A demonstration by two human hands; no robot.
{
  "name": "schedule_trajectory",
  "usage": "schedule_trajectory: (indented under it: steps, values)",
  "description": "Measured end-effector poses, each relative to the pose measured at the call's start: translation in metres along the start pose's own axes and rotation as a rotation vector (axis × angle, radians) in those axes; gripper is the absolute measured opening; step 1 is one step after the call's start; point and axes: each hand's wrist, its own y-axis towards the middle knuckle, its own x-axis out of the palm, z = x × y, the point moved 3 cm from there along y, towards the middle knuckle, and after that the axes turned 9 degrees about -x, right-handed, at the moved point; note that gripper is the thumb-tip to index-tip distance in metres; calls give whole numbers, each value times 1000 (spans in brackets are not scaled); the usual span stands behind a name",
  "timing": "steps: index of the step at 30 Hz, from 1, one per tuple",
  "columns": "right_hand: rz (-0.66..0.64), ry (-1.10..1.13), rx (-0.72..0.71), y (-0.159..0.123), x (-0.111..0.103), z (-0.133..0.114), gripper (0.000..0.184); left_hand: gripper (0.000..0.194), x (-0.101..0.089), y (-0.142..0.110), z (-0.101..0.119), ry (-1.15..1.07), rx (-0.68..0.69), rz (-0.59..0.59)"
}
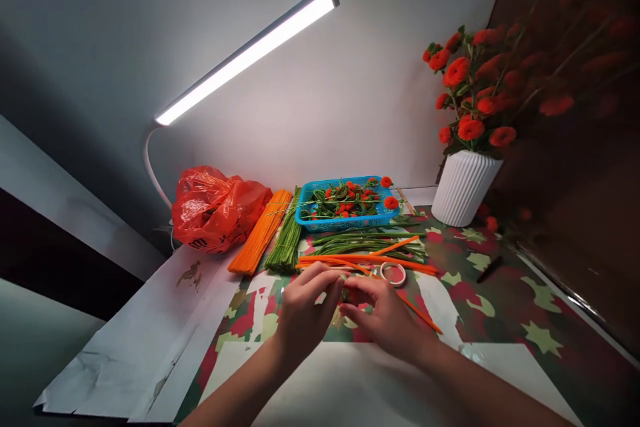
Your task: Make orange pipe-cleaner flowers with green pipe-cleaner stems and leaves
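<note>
My left hand (313, 303) and my right hand (383, 313) meet over the near middle of the table, fingertips pinched together. Between them shows a small green piece (345, 293), mostly hidden by the fingers, so its exact shape is unclear. Just beyond the hands lie loose orange pipe cleaners (370, 259) and green pipe cleaners (370, 245). A roll of tape (393, 273) lies close to my right fingers. One orange pipe cleaner (425, 317) slants out beside my right hand.
A blue basket (350, 221) holds red flowers with green stems. Left of it are a green bundle (285, 240), an orange bundle (260, 233) and a red plastic bag (215, 210). A white vase (465, 188) of red flowers stands right. A lamp (250, 50) hangs overhead; a white sheet (320, 380) lies in front.
</note>
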Motion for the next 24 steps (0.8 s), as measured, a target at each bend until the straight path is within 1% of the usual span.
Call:
schedule_trajectory:
  steps: [3,6,9,12,14,16,17,19,21,24]
  values:
    - [-55,-18,-12,-1,2,0,12,18,7,10,-2,63,-52,-102]
    - [-64,19,24,0,3,-1,14,21,12,16,-6,82,-85,-152]
    - [-89,80,79,0,4,-3,13,23,15,19,-12,65,-141,-151]
    - [-105,231,153,0,5,0,4,25,16,20,-18,67,-182,-112]
    - [-107,339,209,-1,7,4,14,25,17,20,-19,70,-174,-97]
    - [-83,384,248,-3,9,9,27,23,16,18,-18,61,-130,-89]
    - [-55,381,241,-3,9,11,31,21,16,17,-17,55,-100,-82]
    - [8,361,183,-2,9,13,33,19,16,15,-15,48,-51,-62]
    - [51,352,109,-1,9,12,30,17,16,12,-14,52,-20,-49]
    - [69,317,50,-1,7,10,25,15,18,9,-12,51,23,-44]
